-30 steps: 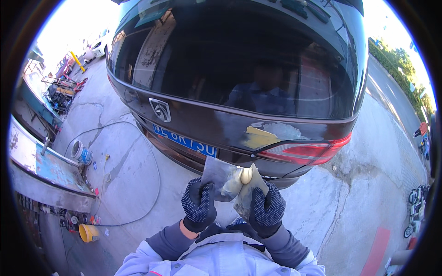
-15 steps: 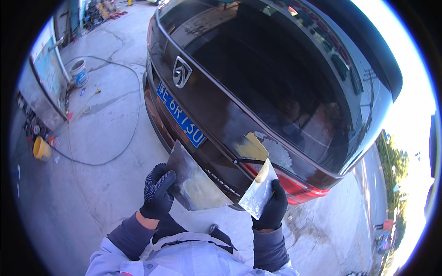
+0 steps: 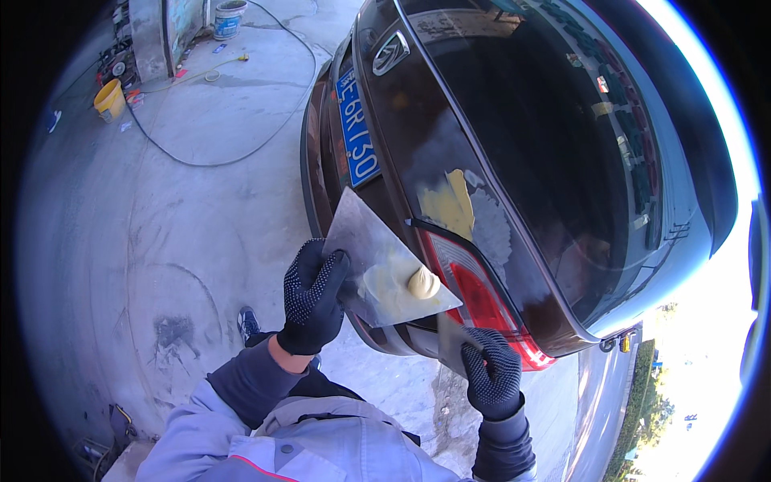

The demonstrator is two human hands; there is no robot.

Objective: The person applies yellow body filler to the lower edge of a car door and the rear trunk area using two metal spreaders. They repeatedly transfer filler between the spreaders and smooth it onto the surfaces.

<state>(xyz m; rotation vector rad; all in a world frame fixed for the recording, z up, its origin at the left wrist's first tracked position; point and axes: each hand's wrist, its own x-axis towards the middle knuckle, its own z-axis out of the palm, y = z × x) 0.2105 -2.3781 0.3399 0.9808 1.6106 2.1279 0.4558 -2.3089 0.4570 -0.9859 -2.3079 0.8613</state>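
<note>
Forearms (image 3: 255, 387) extended behind a dark car (image 3: 526, 157), a gloved left hand (image 3: 313, 299) clasps a plate (image 3: 365, 245) bearing a cream dollop (image 3: 423, 283), while the right hand (image 3: 492, 376), set lower, wraps its fingers (image 3: 484, 359) around a scraper (image 3: 451, 344) just below the plate's corner.

Head cam, downward, nr car (image 3: 546, 161)

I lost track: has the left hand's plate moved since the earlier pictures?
Yes, rightward in view: the plate now reaches the red tail light, but stood clear of it earlier.

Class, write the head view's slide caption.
Left hand holds a plate of paste, right hand a scraper, behind a car.
</note>
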